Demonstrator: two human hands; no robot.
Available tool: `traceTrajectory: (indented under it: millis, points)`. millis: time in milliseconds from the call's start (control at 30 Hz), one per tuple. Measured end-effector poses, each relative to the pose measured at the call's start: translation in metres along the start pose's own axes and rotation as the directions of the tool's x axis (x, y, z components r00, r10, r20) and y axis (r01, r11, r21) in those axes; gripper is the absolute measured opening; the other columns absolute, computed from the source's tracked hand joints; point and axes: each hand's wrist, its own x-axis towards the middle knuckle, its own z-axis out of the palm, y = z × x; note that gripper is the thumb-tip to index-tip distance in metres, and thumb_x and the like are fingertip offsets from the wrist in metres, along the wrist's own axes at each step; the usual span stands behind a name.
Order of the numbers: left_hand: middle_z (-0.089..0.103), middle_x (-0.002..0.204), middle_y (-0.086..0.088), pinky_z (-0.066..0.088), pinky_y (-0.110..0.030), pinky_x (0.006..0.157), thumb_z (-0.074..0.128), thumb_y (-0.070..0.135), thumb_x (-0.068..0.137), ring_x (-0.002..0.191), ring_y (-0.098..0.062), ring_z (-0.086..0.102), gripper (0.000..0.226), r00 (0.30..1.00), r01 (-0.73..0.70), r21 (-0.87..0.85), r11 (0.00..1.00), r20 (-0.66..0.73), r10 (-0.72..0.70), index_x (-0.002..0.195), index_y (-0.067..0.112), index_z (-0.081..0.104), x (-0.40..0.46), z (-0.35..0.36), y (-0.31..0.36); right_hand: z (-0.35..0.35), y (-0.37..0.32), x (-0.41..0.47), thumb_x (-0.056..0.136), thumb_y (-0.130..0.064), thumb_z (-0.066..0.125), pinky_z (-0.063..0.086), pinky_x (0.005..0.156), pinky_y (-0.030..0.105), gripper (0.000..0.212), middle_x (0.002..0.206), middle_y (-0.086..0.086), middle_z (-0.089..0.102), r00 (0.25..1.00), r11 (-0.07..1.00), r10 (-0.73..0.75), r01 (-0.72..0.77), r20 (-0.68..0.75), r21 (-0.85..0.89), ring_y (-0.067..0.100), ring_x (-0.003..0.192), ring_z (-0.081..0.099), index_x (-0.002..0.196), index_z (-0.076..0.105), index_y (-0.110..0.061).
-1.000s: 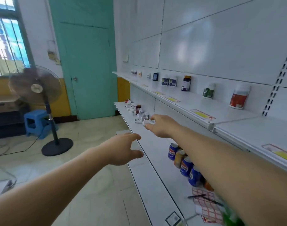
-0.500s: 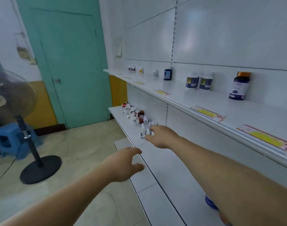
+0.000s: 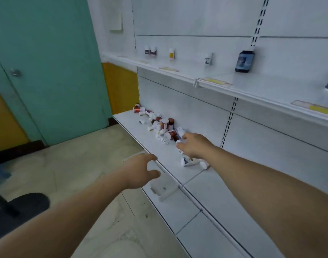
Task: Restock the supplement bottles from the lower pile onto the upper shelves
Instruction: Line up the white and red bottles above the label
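Note:
A pile of small supplement bottles (image 3: 163, 127), white ones and brown ones with white caps, lies on the lower white shelf (image 3: 133, 123) against the back panel. My right hand (image 3: 193, 145) reaches over the near end of the pile, its fingertips touching a small white bottle there. Another white bottle (image 3: 189, 161) lies on its side under my wrist. My left hand (image 3: 140, 170) hovers with fingers spread just in front of the shelf's edge, holding nothing. The upper shelf (image 3: 220, 77) carries a dark blue bottle (image 3: 244, 61) and a few small bottles (image 3: 150, 52) farther along.
Yellow price tags (image 3: 215, 81) line the upper shelf's front edge. A green door (image 3: 47, 71) stands to the left, and a black fan base (image 3: 21, 207) sits on the tiled floor. A white bracket (image 3: 165, 190) lies on the bottom shelf below my left hand.
I have moved closer to the pile. My right hand has gone from reaching toward the bottles to touching the near end of the pile; my left hand stays beside the shelf edge.

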Motion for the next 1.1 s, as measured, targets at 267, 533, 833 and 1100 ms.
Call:
traceTrajectory:
  millis: [267, 533, 833, 1100]
  points:
    - [0.038, 0.145, 0.003, 0.034, -0.029, 0.101, 0.056, 0.053, 0.086, 0.128, -0.016, 0.041, 0.058, 0.981, -0.128, 0.041, 0.991, 0.149, 0.121, 0.138, 0.033, 0.039, 0.145, -0.069, -0.096, 0.025, -0.046, 0.128, 0.087, -0.049, 0.048, 0.041, 0.075, 0.030, 0.036, 0.122, 0.008, 0.060, 0.981, 0.981, 0.181, -0.175, -0.067, 0.085, 0.024, 0.096, 0.055, 0.111, 0.059, -0.024]
    - [0.036, 0.147, -0.001, 0.035, -0.032, 0.103, 0.056, 0.049, 0.088, 0.129, -0.020, 0.042, 0.058, 0.948, -0.184, 0.043, 0.982, 0.271, 0.166, 0.140, 0.029, 0.037, 0.320, -0.079, -0.158, 0.065, -0.027, 0.275, 0.090, -0.044, 0.048, 0.045, 0.087, 0.036, 0.042, 0.122, 0.013, 0.059, 0.928, 0.926, 0.365, -0.355, -0.069, 0.126, 0.031, 0.109, 0.055, 0.119, 0.054, -0.014]
    - [0.038, 0.147, 0.000, 0.033, -0.032, 0.103, 0.059, 0.048, 0.086, 0.130, -0.022, 0.041, 0.061, 0.855, -0.417, 0.132, 0.899, 0.393, 0.339, 0.140, 0.027, 0.038, 0.485, -0.076, -0.189, 0.113, -0.013, 0.362, 0.086, -0.045, 0.053, 0.050, 0.082, 0.040, 0.027, 0.091, 0.005, 0.060, 0.830, 0.830, 0.553, -0.541, -0.072, 0.139, 0.026, 0.090, 0.059, 0.086, 0.056, -0.018]
    - [0.056, 0.124, -0.009, 0.047, -0.043, 0.093, 0.061, 0.026, 0.085, 0.111, -0.027, 0.055, 0.045, 0.733, -0.580, -0.028, 0.814, 0.416, 0.537, 0.128, 0.015, 0.051, 0.589, -0.035, -0.178, 0.170, 0.007, 0.418, 0.089, -0.042, 0.054, 0.038, 0.079, 0.030, 0.045, 0.121, 0.012, 0.058, 0.666, 0.654, 0.744, -0.707, -0.058, 0.270, 0.029, 0.106, 0.054, 0.124, 0.050, -0.013]
